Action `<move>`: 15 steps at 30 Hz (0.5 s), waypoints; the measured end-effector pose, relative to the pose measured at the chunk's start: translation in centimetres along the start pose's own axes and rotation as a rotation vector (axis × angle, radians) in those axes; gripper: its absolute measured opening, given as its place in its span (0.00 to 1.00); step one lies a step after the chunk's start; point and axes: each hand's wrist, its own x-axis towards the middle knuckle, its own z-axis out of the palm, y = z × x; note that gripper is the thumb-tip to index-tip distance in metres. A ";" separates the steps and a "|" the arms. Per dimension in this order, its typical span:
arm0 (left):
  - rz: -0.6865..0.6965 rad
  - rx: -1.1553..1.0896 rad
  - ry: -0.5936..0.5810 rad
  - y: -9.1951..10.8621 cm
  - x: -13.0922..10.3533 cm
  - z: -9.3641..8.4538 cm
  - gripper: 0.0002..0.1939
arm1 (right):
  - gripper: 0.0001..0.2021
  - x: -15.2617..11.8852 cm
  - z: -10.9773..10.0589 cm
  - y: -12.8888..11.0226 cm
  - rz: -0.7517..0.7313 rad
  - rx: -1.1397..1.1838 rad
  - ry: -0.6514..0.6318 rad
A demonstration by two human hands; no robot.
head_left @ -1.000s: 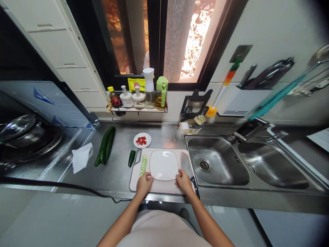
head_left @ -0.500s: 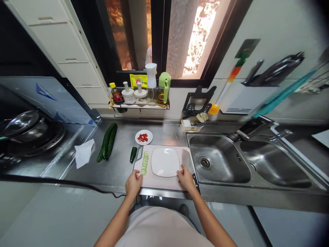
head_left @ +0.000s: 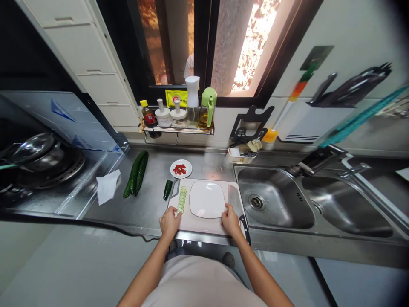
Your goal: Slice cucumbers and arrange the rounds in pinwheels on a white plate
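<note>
Our left hand [head_left: 170,221] moved off the plate [head_left: 207,199] to cucumber slices [head_left: 182,198] left of it; right hand [head_left: 231,221] alone at its rim. Can't tell either grip.

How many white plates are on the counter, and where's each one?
2. The squarish plate lies on the cutting board; the round plate sits beyond the board's far edge, holding red pieces. Any stacked underneath would be hidden.

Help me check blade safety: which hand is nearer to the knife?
Right. The right hand is close beside the knife, at the right edge of the plate; the left hand is farther off, beyond the plate's left side, by the cucumber slices.
</note>
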 end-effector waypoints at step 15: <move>0.195 -0.900 0.022 2.7 0.6 -1.0 0.14 | 0.19 -0.8 -2.2 -3.8 -0.320 0.036 0.154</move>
